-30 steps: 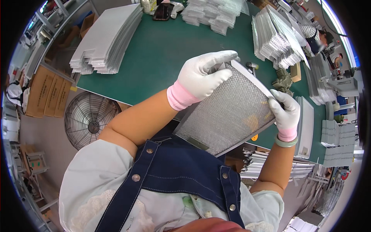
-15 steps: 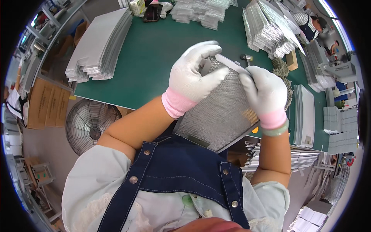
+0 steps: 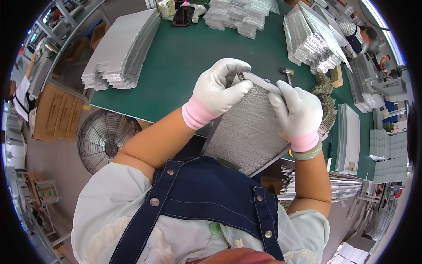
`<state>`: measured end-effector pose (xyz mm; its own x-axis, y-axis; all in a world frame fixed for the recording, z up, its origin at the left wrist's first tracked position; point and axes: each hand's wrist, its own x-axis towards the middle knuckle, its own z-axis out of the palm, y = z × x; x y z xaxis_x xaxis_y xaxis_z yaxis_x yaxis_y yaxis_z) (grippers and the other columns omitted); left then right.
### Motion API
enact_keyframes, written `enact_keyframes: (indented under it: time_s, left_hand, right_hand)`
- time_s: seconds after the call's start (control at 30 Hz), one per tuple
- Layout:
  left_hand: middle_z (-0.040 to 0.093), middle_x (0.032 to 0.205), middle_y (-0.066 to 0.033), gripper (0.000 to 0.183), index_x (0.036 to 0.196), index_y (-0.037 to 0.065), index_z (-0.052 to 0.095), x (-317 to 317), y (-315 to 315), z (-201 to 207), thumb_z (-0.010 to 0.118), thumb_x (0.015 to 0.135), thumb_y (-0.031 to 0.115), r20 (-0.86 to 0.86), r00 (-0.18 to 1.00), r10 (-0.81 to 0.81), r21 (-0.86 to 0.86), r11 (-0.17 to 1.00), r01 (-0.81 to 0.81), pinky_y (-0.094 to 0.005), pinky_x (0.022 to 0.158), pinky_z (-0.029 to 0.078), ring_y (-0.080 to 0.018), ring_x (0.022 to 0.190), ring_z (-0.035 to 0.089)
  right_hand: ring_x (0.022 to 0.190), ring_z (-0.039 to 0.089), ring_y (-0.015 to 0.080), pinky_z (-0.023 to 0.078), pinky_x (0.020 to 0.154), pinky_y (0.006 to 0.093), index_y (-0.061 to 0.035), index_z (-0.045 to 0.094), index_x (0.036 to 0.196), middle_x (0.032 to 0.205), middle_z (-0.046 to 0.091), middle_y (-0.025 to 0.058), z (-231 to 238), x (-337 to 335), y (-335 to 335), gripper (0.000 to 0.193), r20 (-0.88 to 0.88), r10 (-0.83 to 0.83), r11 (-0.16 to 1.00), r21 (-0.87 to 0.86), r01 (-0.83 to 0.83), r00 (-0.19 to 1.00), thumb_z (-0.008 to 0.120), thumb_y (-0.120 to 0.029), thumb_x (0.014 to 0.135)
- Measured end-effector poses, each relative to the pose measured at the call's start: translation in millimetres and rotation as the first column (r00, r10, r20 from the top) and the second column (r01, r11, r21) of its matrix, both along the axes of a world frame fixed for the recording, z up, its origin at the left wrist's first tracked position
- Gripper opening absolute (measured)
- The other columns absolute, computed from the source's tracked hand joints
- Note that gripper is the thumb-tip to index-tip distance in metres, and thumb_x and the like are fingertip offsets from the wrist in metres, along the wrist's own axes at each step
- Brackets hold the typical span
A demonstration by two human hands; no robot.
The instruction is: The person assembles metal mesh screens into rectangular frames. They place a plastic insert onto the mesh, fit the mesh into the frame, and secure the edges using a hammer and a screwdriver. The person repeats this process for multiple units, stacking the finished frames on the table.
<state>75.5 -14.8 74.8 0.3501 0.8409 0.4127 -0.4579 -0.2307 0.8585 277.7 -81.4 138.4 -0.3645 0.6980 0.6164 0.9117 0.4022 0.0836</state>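
Observation:
A grey metal mesh filter panel (image 3: 248,132) leans toward me, its lower end against my apron, with thin frame edges along its sides. Across its far end lies a pale frame strip (image 3: 263,82) with a small tab on it. My left hand (image 3: 220,88), in a white glove with a pink cuff, is closed around the strip's left end and the panel corner. At the strip's right end, my gloved right hand (image 3: 298,113) pinches it between thumb and fingers. The fingertips partly hide both ends of the strip.
Stacked mesh sheets (image 3: 121,48) stand at the table's left, with more mesh (image 3: 312,37) at the far right. A hammer (image 3: 286,71) and a pile of small greenish parts (image 3: 323,99) lie right of the panel. A fan (image 3: 107,143) stands below the left edge.
The view has shifted slightly, so the table items appear a little farther right. Both hands and the strip sit lower in the picture. My right fingers have straightened somewhat along the strip's end.

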Motion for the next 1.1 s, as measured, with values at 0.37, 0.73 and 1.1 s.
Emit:
enact_keyframes:
  time_s: [0.37,0.73,1.1]
  left_hand:
    - [0.063,0.099,-0.0029,0.038,0.12,0.001,0.055,-17.0,-5.3,1.5,0.069,0.085,-0.004,-0.278,0.961,0.005,0.063,0.998,0.012,-0.0189,0.073,0.048,-0.0045,0.081,0.057]
    - [0.061,0.121,-0.0208,0.055,0.135,-0.001,0.044,-16.0,-19.6,-15.7,0.069,0.09,0.019,-0.177,0.876,0.448,0.515,0.801,-0.306,-0.0351,0.095,0.048,-0.0264,0.111,0.063]
    - [0.067,0.091,-0.0161,0.035,0.117,0.0,0.061,5.6,-45.6,132.5,0.064,0.093,0.026,-0.171,0.631,0.757,0.895,0.387,-0.223,-0.034,0.073,0.053,-0.0303,0.08,0.066]
  right_hand:
    - [0.057,0.06,0.0234,0.045,0.053,0.0354,-0.0069,0.068,0.106,0.066,0.06,0.0058,0.4,-2.6,-2.2,0.031,-0.011,0.031,1.0,-0.005,-0.031,0.999,0.072,-0.029,0.084]
    - [0.056,0.059,0.023,0.043,0.052,0.0361,-0.0075,0.068,0.106,0.066,0.059,0.0051,-2.3,-3.6,-12.0,0.029,0.035,-0.026,0.999,0.019,0.026,0.999,0.071,-0.027,0.085]
    - [0.064,0.053,0.0057,0.043,0.06,0.0207,0.0009,0.068,0.107,0.081,0.066,0.0024,69.6,-10.0,-67.3,0.02,-0.706,0.007,0.971,0.175,0.164,0.708,0.066,-0.013,0.093]
